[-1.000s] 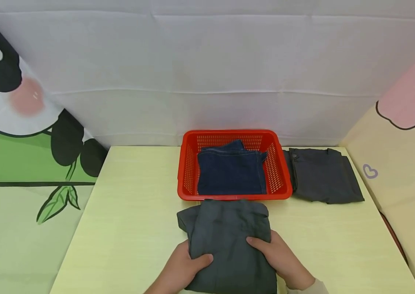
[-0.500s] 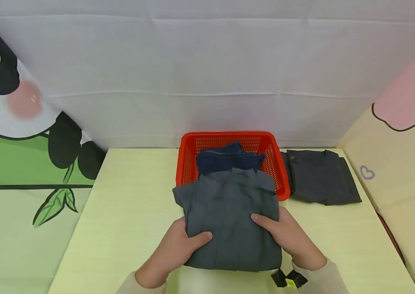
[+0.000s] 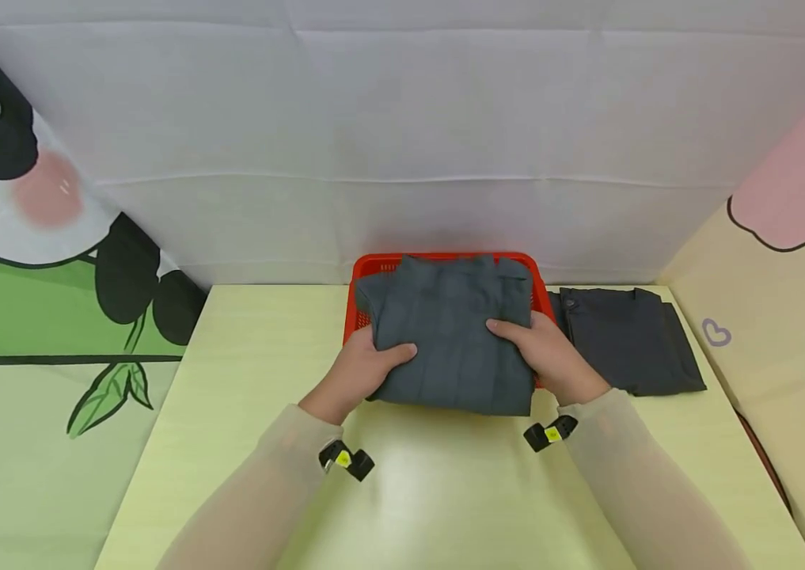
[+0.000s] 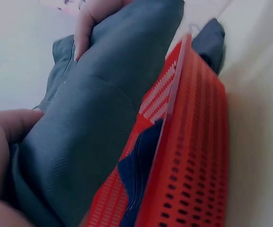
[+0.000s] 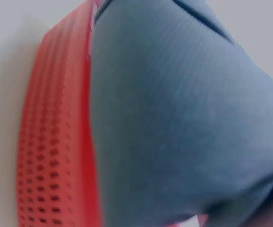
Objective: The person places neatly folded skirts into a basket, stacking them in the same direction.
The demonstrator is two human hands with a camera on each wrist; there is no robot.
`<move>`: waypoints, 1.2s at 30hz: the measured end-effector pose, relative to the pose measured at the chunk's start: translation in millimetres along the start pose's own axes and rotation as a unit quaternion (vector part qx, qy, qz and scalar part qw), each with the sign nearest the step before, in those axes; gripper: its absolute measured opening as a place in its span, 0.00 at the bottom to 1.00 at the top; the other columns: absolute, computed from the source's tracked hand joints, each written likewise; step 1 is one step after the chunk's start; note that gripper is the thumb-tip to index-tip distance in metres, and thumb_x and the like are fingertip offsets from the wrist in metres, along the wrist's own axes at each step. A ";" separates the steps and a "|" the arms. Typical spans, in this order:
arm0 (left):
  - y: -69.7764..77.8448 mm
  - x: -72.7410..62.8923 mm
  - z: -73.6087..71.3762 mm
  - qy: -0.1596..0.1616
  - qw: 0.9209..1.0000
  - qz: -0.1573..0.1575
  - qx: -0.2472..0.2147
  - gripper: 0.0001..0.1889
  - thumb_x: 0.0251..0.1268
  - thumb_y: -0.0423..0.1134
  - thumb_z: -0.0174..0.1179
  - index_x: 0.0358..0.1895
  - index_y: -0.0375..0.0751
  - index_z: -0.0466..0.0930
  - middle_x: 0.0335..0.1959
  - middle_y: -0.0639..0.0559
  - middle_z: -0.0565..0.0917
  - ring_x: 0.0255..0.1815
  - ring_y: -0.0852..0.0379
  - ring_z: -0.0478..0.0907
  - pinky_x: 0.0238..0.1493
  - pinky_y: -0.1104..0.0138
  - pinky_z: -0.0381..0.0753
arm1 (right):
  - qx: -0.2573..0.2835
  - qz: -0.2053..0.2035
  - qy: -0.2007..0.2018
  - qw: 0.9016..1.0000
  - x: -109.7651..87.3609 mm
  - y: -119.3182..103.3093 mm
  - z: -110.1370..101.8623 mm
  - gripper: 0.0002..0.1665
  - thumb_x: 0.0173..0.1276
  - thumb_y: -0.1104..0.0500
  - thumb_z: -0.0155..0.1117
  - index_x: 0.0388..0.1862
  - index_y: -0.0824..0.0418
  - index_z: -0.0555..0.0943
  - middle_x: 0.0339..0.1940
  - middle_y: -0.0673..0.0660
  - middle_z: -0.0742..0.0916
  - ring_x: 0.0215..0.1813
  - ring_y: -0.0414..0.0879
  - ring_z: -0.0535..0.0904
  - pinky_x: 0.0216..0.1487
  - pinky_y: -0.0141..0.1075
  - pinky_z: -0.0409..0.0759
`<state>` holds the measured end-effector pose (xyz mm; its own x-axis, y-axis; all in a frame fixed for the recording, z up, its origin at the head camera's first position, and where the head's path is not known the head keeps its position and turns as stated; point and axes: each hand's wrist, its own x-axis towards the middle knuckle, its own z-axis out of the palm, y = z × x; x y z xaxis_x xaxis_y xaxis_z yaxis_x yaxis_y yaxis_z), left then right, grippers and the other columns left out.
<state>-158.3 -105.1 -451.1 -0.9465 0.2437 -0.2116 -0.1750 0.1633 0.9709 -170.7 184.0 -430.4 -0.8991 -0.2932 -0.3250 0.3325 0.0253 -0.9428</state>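
- The folded grey-green garment (image 3: pixel 452 340) is over the mouth of the red basket (image 3: pixel 384 260), its near edge overlapping the near rim; whether its underside touches anything inside cannot be told.
- The left hand (image 3: pixel 362 368) grips the garment's left side, thumb laid across the top, other fingers out of sight beneath.
- The right hand (image 3: pixel 555 356) grips the opposite side likewise, thumb on top. Holding both sides this way probably keeps the loose layers together and the folded bundle level from side to side.
- Inside the basket, the left wrist view shows dark blue denim (image 4: pixel 141 158) below the garment; the head view has it covered.
- The basket stands at the far edge of the pale table (image 3: pixel 260 356), near the white cloth backdrop (image 3: pixel 409 119), a place that seems to leave the near surface free for handling cloth.
- Just right of the basket lies a folded dark garment (image 3: pixel 626 340), flat, apparently kept as its own pile.
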 end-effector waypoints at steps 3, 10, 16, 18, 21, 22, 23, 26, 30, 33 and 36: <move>5.6 16.2 -0.8 0.006 1.000 0.003 0.010 0.25 0.69 0.45 0.68 0.64 0.40 0.77 0.52 0.48 0.86 0.47 0.49 0.87 0.55 0.56 0.84 | 0.012 0.016 0.011 1.000 14.8 -7.8 -6.3 0.44 0.79 0.50 0.62 0.83 0.62 0.54 0.74 0.64 0.73 0.64 0.57 0.80 0.61 0.52 0.81; 10.0 42.4 -1.2 0.029 0.999 -0.025 0.020 0.27 0.70 0.47 0.68 0.66 0.39 0.75 0.55 0.48 0.85 0.52 0.48 0.84 0.59 0.54 0.81 | -0.022 0.039 0.036 0.998 47.2 -15.8 -13.3 0.46 0.77 0.47 0.64 0.83 0.61 0.54 0.73 0.60 0.74 0.67 0.58 0.77 0.64 0.52 0.78; 0.1 59.4 1.8 0.050 0.995 -0.068 0.046 0.28 0.70 0.48 0.67 0.67 0.38 0.73 0.57 0.47 0.83 0.53 0.48 0.82 0.60 0.54 0.80 | -0.098 0.054 0.052 0.992 70.9 -8.6 -16.8 0.43 0.77 0.45 0.63 0.80 0.64 0.60 0.69 0.61 0.77 0.63 0.58 0.79 0.64 0.51 0.78; -5.2 64.6 3.1 0.053 0.993 -0.090 0.061 0.29 0.71 0.48 0.67 0.68 0.37 0.72 0.58 0.45 0.81 0.54 0.47 0.81 0.60 0.54 0.79 | -0.113 0.072 0.056 0.989 76.6 -2.6 -16.8 0.43 0.77 0.46 0.62 0.80 0.65 0.59 0.70 0.63 0.75 0.64 0.59 0.77 0.65 0.53 0.77; -16.7 72.6 4.4 0.051 0.986 -0.129 0.090 0.33 0.72 0.49 0.66 0.70 0.33 0.68 0.61 0.43 0.78 0.56 0.45 0.79 0.62 0.54 0.78 | -0.131 0.102 0.063 0.984 82.8 10.2 -17.2 0.45 0.77 0.48 0.60 0.82 0.66 0.54 0.73 0.65 0.71 0.66 0.61 0.74 0.67 0.55 0.75; -20.2 74.7 4.9 0.050 0.983 -0.141 0.103 0.34 0.72 0.49 0.65 0.71 0.32 0.66 0.62 0.42 0.77 0.58 0.45 0.77 0.63 0.53 0.77 | -0.138 0.110 0.069 0.982 84.1 15.1 -17.6 0.46 0.77 0.48 0.60 0.82 0.67 0.53 0.74 0.66 0.70 0.66 0.62 0.73 0.68 0.55 0.74; -24.1 77.0 5.3 0.048 0.981 -0.150 0.114 0.35 0.72 0.49 0.65 0.72 0.31 0.65 0.63 0.41 0.76 0.59 0.45 0.77 0.64 0.53 0.77 | -0.145 0.116 0.073 0.980 85.3 20.0 -18.0 0.47 0.76 0.48 0.60 0.82 0.67 0.52 0.74 0.66 0.69 0.67 0.62 0.72 0.68 0.56 0.73; -34.3 83.4 5.9 0.040 0.975 -0.170 0.140 0.37 0.73 0.50 0.64 0.74 0.29 0.62 0.65 0.40 0.74 0.61 0.44 0.75 0.65 0.53 0.75 | -0.172 0.110 0.072 0.976 90.5 37.3 -22.8 0.46 0.77 0.48 0.60 0.82 0.68 0.54 0.73 0.67 0.71 0.65 0.62 0.74 0.68 0.55 0.74; -43.6 89.4 6.3 0.033 0.970 -0.174 0.170 0.37 0.72 0.50 0.64 0.73 0.27 0.63 0.65 0.38 0.75 0.62 0.44 0.75 0.66 0.53 0.75 | -0.189 0.096 0.057 0.976 96.5 52.1 -29.7 0.43 0.78 0.47 0.61 0.80 0.68 0.59 0.69 0.67 0.76 0.62 0.61 0.79 0.65 0.53 0.77; -47.0 89.7 7.1 0.033 0.965 -0.169 0.196 0.38 0.72 0.51 0.63 0.72 0.25 0.64 0.65 0.37 0.75 0.61 0.43 0.75 0.66 0.53 0.75 | -0.212 0.094 0.061 0.971 97.3 55.0 -30.3 0.43 0.78 0.46 0.60 0.79 0.69 0.59 0.69 0.67 0.76 0.62 0.61 0.78 0.66 0.53 0.76; -46.2 89.2 7.7 0.032 0.963 -0.164 0.212 0.38 0.72 0.51 0.63 0.72 0.24 0.64 0.66 0.36 0.75 0.62 0.43 0.75 0.66 0.53 0.75 | -0.233 0.089 0.062 0.967 97.5 54.7 -30.5 0.43 0.78 0.45 0.60 0.79 0.70 0.58 0.69 0.68 0.75 0.63 0.62 0.77 0.67 0.54 0.75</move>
<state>-232.6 -83.5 -515.8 -0.8764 0.0544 -0.4784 -0.3541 0.6006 0.7169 -248.9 185.9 -516.0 -0.8764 -0.1294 -0.4640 0.3464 0.5001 -0.7937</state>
